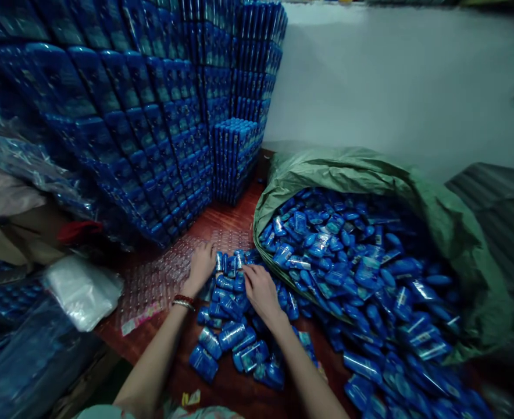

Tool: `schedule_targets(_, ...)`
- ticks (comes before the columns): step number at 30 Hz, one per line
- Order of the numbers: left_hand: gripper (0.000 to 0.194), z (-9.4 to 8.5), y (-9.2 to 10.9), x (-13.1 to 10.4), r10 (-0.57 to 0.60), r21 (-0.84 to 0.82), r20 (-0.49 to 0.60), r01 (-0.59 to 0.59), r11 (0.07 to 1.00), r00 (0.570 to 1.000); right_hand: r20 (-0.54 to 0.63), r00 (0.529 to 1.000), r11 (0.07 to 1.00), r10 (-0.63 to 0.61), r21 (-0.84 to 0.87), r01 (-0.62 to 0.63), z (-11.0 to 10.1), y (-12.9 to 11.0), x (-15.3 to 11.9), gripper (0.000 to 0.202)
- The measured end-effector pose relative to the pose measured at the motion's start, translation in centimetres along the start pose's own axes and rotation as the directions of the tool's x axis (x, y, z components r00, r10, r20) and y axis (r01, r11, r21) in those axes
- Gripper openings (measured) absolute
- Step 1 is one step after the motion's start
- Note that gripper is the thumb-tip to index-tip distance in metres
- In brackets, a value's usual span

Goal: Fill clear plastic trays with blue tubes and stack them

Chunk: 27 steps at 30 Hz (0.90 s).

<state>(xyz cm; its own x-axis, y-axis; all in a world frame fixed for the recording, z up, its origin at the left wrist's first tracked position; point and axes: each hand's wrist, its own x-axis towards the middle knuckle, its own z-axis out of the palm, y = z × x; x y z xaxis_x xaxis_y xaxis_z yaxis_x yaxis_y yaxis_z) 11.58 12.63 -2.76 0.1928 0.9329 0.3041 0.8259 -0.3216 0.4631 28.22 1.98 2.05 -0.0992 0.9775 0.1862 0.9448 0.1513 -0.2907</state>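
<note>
My left hand rests at the left end of a short row of small blue, glossy packs, its fingers stretched forward against them. To the right of that row is my right hand, with its fingers bent in and their tips closed at a blue pack. Part of the grip is hidden by the fingers. Nearer to me, more loose blue packs lie scattered between my forearms on the reddish-brown surface. A clear ridged plastic sheet lies under and beside my left wrist.
A large green sack lies open at the right, with blue packs spilling from it. Tall stacks of blue packs rise at the left and back. Folded clear plastic bags lie at the left. A pale wall stands behind.
</note>
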Motion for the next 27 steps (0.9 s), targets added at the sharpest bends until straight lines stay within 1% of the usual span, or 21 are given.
schedule_targets(2,0.028,0.1,-1.3,-0.8,0.001,-0.014,-0.01,-0.001,1.0,1.0,0.06,0.998,0.997,-0.032,-0.064,0.036,0.3,-1.0,3.0,0.039)
schedule_targets(3,0.028,0.3,-1.8,-1.2,0.007,-0.027,-0.017,-0.007,1.0,1.0,0.117,0.993,0.991,-0.03,-0.124,0.044,0.5,-1.3,4.5,0.041)
schedule_targets(4,0.029,0.6,-2.1,-1.5,0.013,-0.043,-0.026,-0.014,0.999,1.0,0.147,0.989,0.987,-0.023,-0.152,0.046,0.8,-1.4,6.0,0.04)
schedule_targets(7,0.033,1.3,-2.8,-1.8,0.015,-0.098,-0.065,-0.021,0.995,0.998,0.206,0.979,0.98,-0.003,-0.193,0.044,1.5,-0.8,9.4,0.035)
schedule_targets(11,0.033,1.9,-3.7,-1.6,0.018,-0.165,-0.111,-0.036,0.986,0.994,0.236,0.972,0.975,-0.011,-0.212,0.063,1.7,0.7,11.6,0.034)
schedule_targets(13,0.032,2.3,-3.9,-1.3,0.02,-0.187,-0.132,-0.045,0.981,0.991,0.218,0.976,0.975,-0.021,-0.21,0.068,1.5,0.8,12.4,0.036)
schedule_targets(15,0.032,2.5,-3.9,-0.9,0.001,-0.202,-0.163,-0.034,0.979,0.987,0.186,0.982,0.977,-0.038,-0.197,0.075,1.3,0.2,13.3,0.04)
schedule_targets(17,0.033,2.5,-3.8,-0.5,-0.024,-0.209,-0.191,-0.017,0.978,0.981,0.152,0.987,0.981,-0.059,-0.175,0.085,1.2,-0.8,14.1,0.043)
schedule_targets(19,0.034,2.2,-3.7,-0.2,-0.036,-0.215,-0.208,-0.01,0.977,0.978,0.125,0.99,0.985,-0.072,-0.145,0.09,1.6,-1.8,14.2,0.042)
schedule_targets(21,0.034,1.4,-3.8,-0.3,-0.026,-0.186,-0.208,-0.013,0.982,0.978,0.119,0.99,0.99,-0.076,-0.108,0.089,2.5,-2.9,13.6,0.037)
schedule_targets(22,0.035,0.8,-3.9,-0.5,-0.016,-0.135,-0.194,-0.011,0.991,0.981,0.128,0.989,0.993,-0.072,-0.088,0.084,3.1,-3.3,13.1,0.034)
schedule_targets(23,0.036,0.3,-4.2,-0.9,-0.006,-0.059,-0.165,-0.003,0.998,0.986,0.144,0.987,0.995,-0.064,-0.066,0.075,3.8,-3.7,12.5,0.032)
schedule_targets(25,0.037,-0.9,-4.7,-1.7,0.001,0.118,-0.069,0.008,0.993,0.998,0.182,0.983,0.999,-0.037,-0.027,0.043,5.3,-4.4,11.6,0.033)
schedule_targets(27,0.037,-1.9,-5.1,-2.3,-0.001,0.225,0.018,-0.003,0.974,1.0,0.213,0.977,1.0,-0.013,0.008,0.012,6.6,-4.8,11.3,0.036)
